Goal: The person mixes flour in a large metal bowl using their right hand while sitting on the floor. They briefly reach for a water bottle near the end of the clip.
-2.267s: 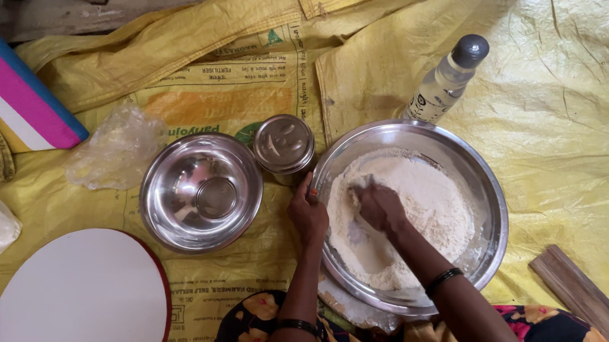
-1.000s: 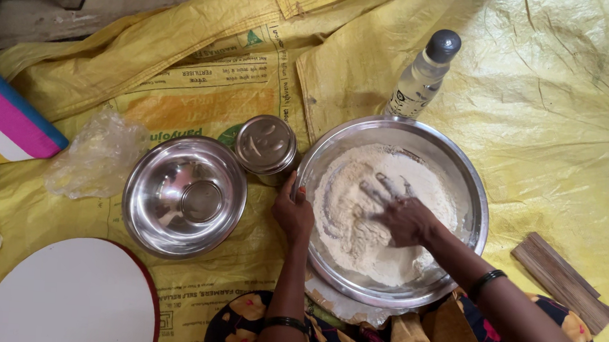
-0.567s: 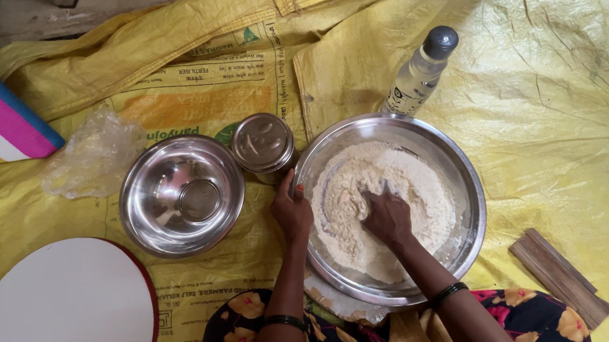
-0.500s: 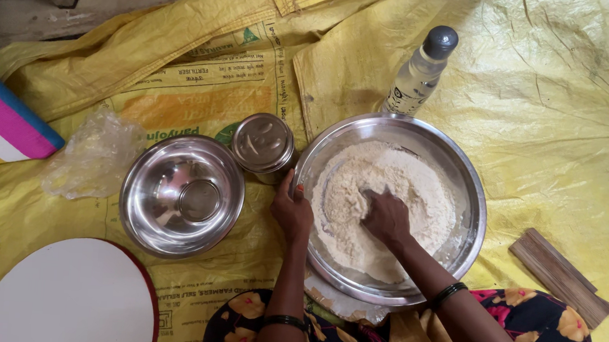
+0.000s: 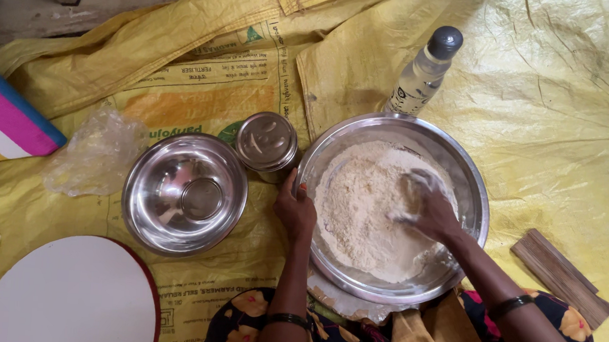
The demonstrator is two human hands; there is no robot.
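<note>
On the yellow woven sheet [image 5: 551,124] spread over the floor sits a large steel bowl [image 5: 473,204] of flour [image 5: 359,210]. Her right hand [image 5: 427,208] is pressed into the flour, fingers spread and dusted white, gripping nothing firm. Her left hand [image 5: 294,209] clasps the bowl's near-left rim. Just left stand a small lidded steel tin [image 5: 267,142] and an empty steel bowl [image 5: 185,193]. A clear bottle [image 5: 422,72] with a grey cap stands behind the flour bowl.
</note>
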